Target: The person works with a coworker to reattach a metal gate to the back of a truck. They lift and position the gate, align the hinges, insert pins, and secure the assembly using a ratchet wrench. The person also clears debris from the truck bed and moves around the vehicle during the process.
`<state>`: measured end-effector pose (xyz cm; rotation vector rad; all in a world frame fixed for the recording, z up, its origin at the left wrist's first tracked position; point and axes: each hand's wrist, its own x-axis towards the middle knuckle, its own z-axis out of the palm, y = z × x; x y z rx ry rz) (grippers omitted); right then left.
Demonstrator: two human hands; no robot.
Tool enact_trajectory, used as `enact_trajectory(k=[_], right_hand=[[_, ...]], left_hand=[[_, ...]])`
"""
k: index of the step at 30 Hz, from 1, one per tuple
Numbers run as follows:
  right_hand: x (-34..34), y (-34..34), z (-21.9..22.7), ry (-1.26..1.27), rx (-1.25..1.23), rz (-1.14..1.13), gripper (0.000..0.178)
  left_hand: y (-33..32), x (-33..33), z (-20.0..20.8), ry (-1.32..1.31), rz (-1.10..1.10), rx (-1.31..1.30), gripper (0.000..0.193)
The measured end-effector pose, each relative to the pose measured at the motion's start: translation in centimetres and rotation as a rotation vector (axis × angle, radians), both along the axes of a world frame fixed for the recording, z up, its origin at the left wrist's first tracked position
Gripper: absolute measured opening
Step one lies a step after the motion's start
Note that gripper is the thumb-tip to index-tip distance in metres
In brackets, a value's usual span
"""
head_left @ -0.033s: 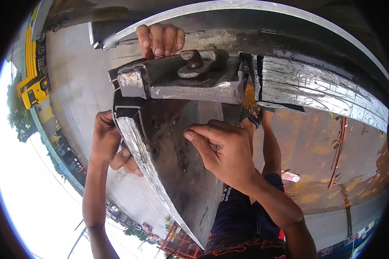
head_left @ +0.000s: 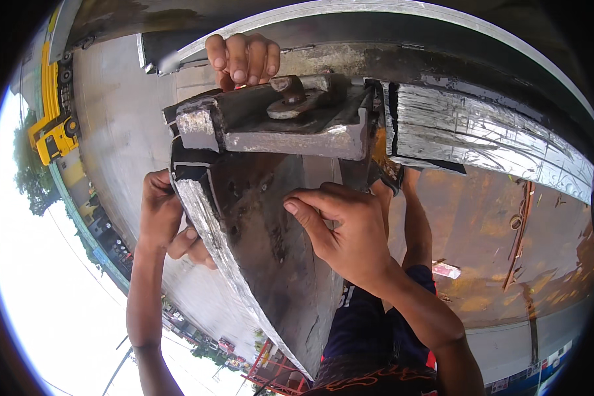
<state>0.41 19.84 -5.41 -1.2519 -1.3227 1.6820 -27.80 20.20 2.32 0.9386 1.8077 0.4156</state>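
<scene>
A dark metal panel (head_left: 270, 244) with a foil-like silver edge strip (head_left: 211, 231) stands in front of me, several small holes near its top. My left hand (head_left: 162, 214) is closed at the panel's left edge, with part of its fingers behind the strip. My right hand (head_left: 346, 231) hovers just off the panel's face, thumb and index finger pinched together; anything between them is too small to make out. Above the panel sits a scuffed dark metal bracket (head_left: 290, 143) with a rusty pin-and-plate latch (head_left: 288, 99). Another person's hand (head_left: 244, 58) rests at the bracket's far edge.
A second silver-covered beam (head_left: 488, 129) runs to the right from the bracket. Below it lies a rust-stained metal floor (head_left: 475, 224) with a thin brown strip (head_left: 518, 234). A yellow truck (head_left: 56, 138) stands far left on the grey paved ground (head_left: 112, 112).
The bracket and the other person's hand have shifted very slightly left in the picture. Both my hands keep nearly the same pose and place.
</scene>
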Motion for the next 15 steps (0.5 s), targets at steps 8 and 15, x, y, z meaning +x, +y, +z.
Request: enact_trajectory(k=[8,15], right_hand=[[0.6,-0.3,-2.8,0.155,-0.011,-0.031,0.012],[0.2,-0.4,-3.3,0.102,-0.056,0.033,0.018]], left_hand=[[1.5,0.6,2.0,0.288,-0.186,0.092,0.019],[1.7,0.5,2.3,0.281,-0.076,0.089,0.013]])
